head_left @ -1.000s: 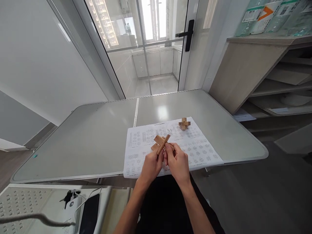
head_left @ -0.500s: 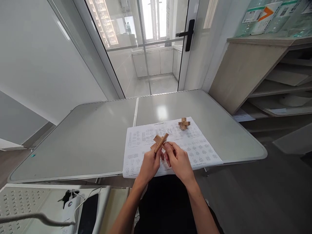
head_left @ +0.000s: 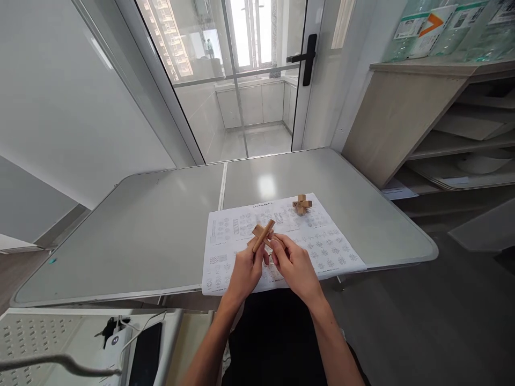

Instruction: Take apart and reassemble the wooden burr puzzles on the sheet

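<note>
Both my hands are closed on a wooden stick puzzle (head_left: 263, 234), its light brown pieces crossing one another above a printed sheet. My left hand (head_left: 246, 271) grips the lower left end of a long stick that slants up to the right. On the other side, my right hand (head_left: 295, 265) pinches the puzzle with thumb and fingers, hiding part of it. Under both hands lies the white paper sheet (head_left: 225, 257) with rows of small diagrams. A second wooden puzzle (head_left: 301, 204), an assembled cross shape, stands at the sheet's upper right.
The grey table (head_left: 129, 236) spreads to both sides. A low white stand at lower left bears a black phone (head_left: 145, 354), keys (head_left: 108, 329) and a white device with cables. Right of the table is a wooden shelf (head_left: 398, 118) with plastic bottles (head_left: 410, 29) on top.
The view has shifted slightly. My right fingers have moved a little on the puzzle; both hands keep hold of it.
</note>
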A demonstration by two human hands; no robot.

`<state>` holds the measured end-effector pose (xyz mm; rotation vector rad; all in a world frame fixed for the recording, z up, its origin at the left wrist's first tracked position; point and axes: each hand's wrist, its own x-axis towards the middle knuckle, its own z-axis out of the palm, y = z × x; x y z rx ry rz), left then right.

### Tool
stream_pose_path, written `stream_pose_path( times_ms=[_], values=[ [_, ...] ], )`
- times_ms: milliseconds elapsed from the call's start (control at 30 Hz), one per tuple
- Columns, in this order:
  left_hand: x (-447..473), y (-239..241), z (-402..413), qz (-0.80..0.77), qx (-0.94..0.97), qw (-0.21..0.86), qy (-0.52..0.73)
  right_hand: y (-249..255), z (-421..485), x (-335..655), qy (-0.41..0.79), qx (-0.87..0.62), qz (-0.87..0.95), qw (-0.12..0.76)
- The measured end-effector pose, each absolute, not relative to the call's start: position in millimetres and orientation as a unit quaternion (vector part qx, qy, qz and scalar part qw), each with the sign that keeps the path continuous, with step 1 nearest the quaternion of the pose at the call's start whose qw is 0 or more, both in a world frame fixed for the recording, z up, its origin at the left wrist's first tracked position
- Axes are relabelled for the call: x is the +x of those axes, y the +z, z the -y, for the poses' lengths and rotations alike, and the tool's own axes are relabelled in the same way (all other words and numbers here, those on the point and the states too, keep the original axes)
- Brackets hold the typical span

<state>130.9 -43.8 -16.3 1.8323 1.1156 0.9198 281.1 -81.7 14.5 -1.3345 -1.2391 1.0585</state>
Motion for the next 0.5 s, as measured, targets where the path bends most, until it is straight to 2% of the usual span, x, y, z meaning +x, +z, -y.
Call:
stream_pose_path(
  times_ms=[500],
  values=[
    [131.6,-13.0,44.1,-0.435,0.732,0.388,0.352,11.6,80.6,279.6,0.432,-0.553,0.509,0.498]
  ],
)
